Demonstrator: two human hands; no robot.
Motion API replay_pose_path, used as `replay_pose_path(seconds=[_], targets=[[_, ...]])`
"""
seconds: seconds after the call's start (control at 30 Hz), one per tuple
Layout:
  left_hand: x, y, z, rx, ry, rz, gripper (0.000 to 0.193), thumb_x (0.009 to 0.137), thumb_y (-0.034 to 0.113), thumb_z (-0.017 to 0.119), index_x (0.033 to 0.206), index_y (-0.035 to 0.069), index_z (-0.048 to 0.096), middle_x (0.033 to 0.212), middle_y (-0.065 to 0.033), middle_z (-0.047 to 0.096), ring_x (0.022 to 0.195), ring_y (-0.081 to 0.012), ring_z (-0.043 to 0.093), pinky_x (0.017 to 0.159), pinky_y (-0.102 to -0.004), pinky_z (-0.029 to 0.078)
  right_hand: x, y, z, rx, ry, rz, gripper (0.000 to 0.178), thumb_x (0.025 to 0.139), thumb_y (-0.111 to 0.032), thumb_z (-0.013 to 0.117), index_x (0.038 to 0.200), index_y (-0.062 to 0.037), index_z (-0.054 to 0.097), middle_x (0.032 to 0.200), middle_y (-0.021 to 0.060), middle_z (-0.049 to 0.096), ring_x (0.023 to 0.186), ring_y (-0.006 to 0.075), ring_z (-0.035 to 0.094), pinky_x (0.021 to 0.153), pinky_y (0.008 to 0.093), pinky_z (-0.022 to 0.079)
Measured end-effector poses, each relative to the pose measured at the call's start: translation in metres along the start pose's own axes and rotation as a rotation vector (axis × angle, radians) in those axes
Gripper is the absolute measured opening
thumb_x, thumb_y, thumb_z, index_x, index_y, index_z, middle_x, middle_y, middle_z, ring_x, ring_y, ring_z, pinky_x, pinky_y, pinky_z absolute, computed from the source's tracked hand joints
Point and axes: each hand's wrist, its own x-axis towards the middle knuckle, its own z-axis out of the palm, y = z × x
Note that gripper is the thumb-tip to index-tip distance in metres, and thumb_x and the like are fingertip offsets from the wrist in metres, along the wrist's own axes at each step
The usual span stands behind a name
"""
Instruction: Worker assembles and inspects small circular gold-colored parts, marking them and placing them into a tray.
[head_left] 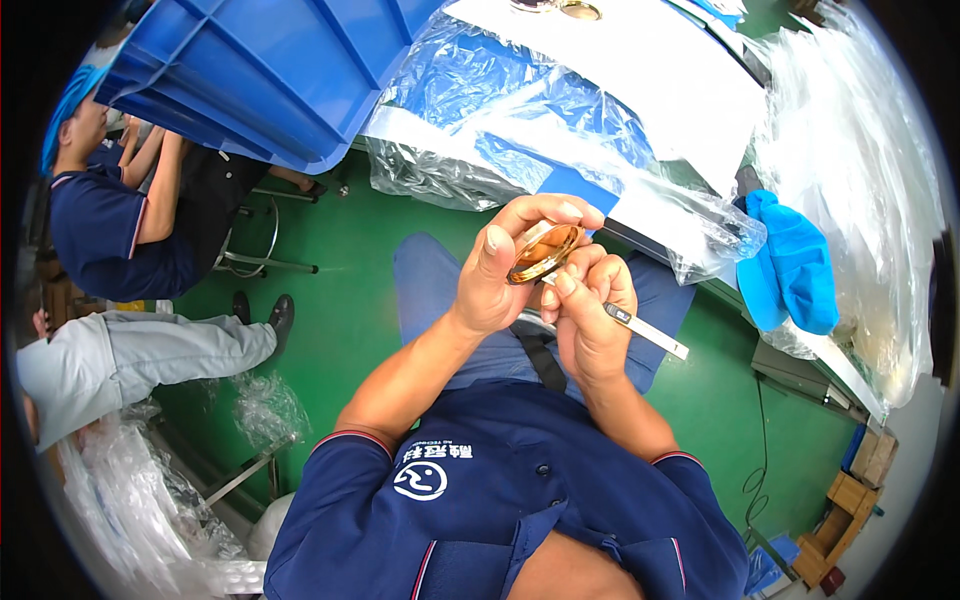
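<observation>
A round, shiny gold-coloured lid [543,250] is held tilted above my lap, its hollow side partly showing. My left hand [490,270] grips it by the rim, thumb on one side and fingers over the far edge. In my right hand [598,315] is a slim white utility knife [648,331] with a dark slider. Its handle sticks out to the right, past the palm. The front end of the knife lies by the lid's lower right rim, where my right fingers close together; the blade itself is hidden.
A big blue plastic crate [270,70] juts in at upper left. Clear film hangs over the white table [640,60], which bears another gold round piece [580,10]. Blue cloth [790,260] lies at the right edge. Co-workers [120,220] sit at left near a metal stool [265,265].
</observation>
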Motion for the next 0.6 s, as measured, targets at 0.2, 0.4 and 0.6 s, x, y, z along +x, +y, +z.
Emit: replay_pose_path(seconds=[0.2,0.4,0.6], targets=[[0.001,0.011,0.005,-0.062,0.151,-0.126,0.062,0.089,0.051,0.038,0.125,0.0,0.039,0.124,-0.0206,0.045,0.115,-0.0331,0.046,0.097,-0.044,0.039,0.0,-0.006,0.0,-0.066,0.011,-0.063,0.026,0.081,0.009,0.053,0.072,-0.0081,0.036,0.087,0.007,0.047,0.068,0.0146,0.057,0.052,0.0245,0.05],[0.003,0.011,0.0,-0.336,0.189,-0.169,0.056,0.088,0.047,0.039,0.117,0.0,0.047,0.125,-0.0211,0.044,0.118,-0.0345,0.043,0.099,-0.0459,0.036,0.0,-0.006,-0.003,-0.049,-0.094,0.063,0.026,0.081,0.008,0.054,0.071,-0.0086,0.036,0.087,0.0076,0.047,0.069,0.0147,0.057,0.052,0.0243,0.049],[0.0,0.003,-0.004,-0.32,0.135,-0.129,0.055,0.087,0.06,0.035,0.107,0.01,0.05,0.12,-0.018,0.046,0.116,-0.0355,0.043,0.096,-0.0488,0.038,0.003,-0.004,-0.003,0.012,-0.069,0.064,0.024,0.081,0.007,0.054,0.072,-0.0081,0.037,0.088,0.0075,0.047,0.07,0.015,0.057,0.055,0.0255,0.05]])
